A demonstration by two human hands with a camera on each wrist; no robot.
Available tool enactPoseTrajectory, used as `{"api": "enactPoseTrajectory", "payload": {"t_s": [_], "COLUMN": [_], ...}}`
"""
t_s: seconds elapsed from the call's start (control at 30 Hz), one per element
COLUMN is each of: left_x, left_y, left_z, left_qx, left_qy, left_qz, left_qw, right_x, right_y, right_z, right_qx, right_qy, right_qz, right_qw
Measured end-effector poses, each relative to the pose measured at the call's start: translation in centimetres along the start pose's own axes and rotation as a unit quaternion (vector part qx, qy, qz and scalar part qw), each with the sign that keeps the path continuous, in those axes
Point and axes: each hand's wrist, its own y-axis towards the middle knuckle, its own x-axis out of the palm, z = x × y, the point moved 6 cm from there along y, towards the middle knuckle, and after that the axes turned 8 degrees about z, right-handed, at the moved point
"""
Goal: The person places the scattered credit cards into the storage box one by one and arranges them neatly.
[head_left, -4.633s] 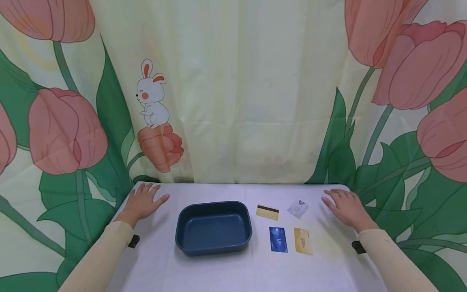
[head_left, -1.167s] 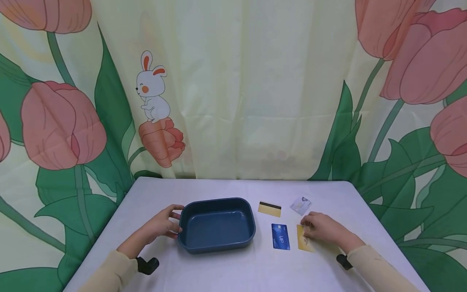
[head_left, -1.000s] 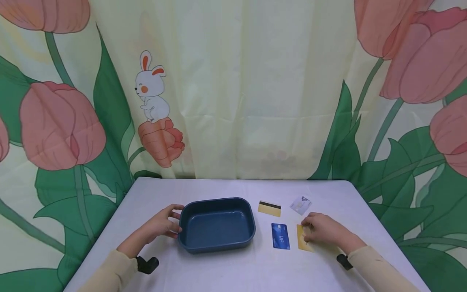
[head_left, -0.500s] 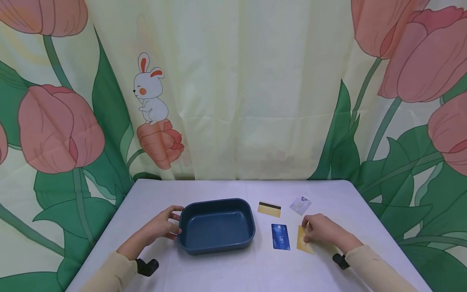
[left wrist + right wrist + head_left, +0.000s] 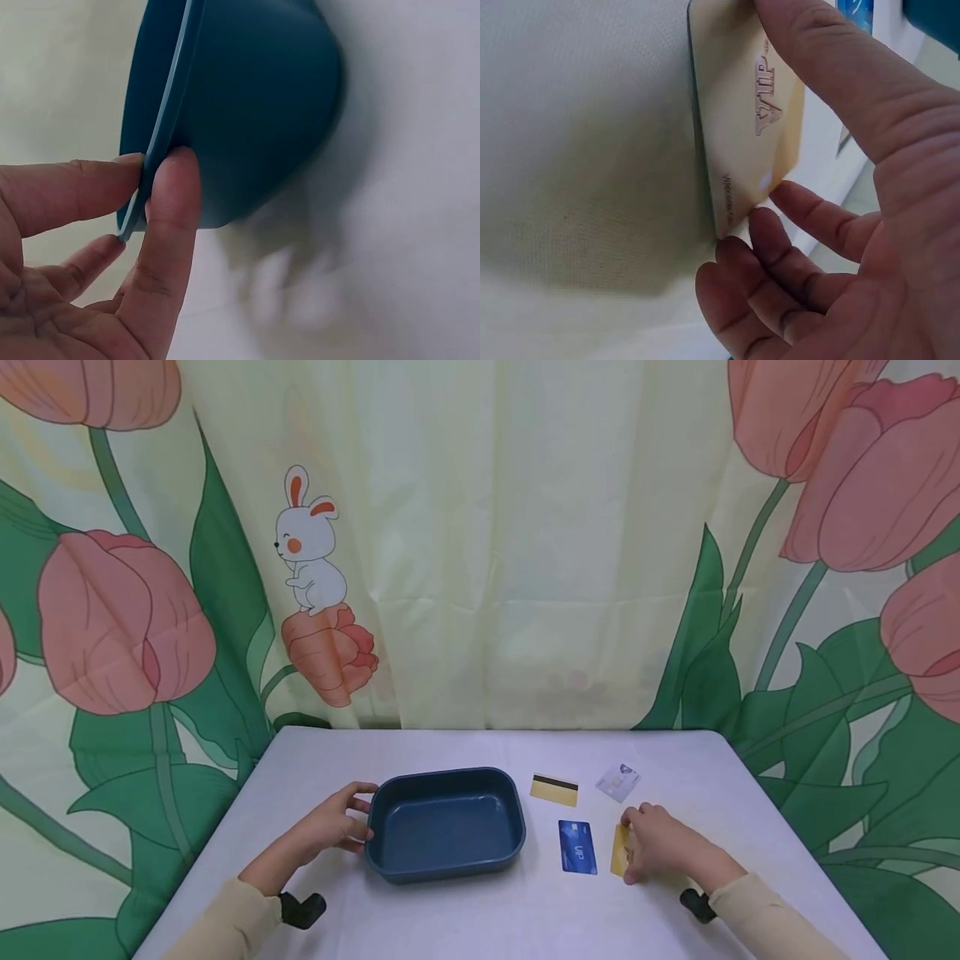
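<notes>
A dark blue rectangular basin (image 5: 446, 867) stands upright on the white table. My left hand (image 5: 326, 827) is at its left end; in the left wrist view the fingers and thumb pinch the rim of the basin (image 5: 255, 97). On the right, my right hand (image 5: 671, 845) holds a gold VIP card (image 5: 619, 850), partly covered by the hand. The right wrist view shows the gold card (image 5: 739, 97) tilted between the thumb at one end and fingertips at the other; one long edge looks close to the cloth.
A blue VIP card (image 5: 577, 847) lies between basin and right hand. Behind it lies a gold card with a black stripe (image 5: 554, 789), and farther right a pale silver card (image 5: 618, 782). A tulip-print curtain (image 5: 487, 568) hangs behind the table (image 5: 450, 918).
Both hands came in from the table's sides, the left to the basin, the right to the gold card. Lately the right thumb has moved to the card's near end; the left hand stays put.
</notes>
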Motion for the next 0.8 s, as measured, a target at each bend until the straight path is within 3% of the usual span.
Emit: {"api": "enactPoseTrajectory", "payload": {"t_s": [0.53,0.8], "left_x": [0.0,0.1], "left_y": [-0.2,-0.1], "left_z": [-0.3,-0.4], "left_qx": [0.004,0.008], "left_qy": [0.009,0.006], "left_qz": [0.007,0.006], "left_qw": [0.9999,0.9999], "right_x": [-0.9,-2.6], "right_y": [0.0,-0.3], "right_z": [0.5,0.9], "right_qx": [0.005,0.015], "right_qy": [0.029,0.089], "right_qz": [0.033,0.053], "right_qw": [0.999,0.995]}}
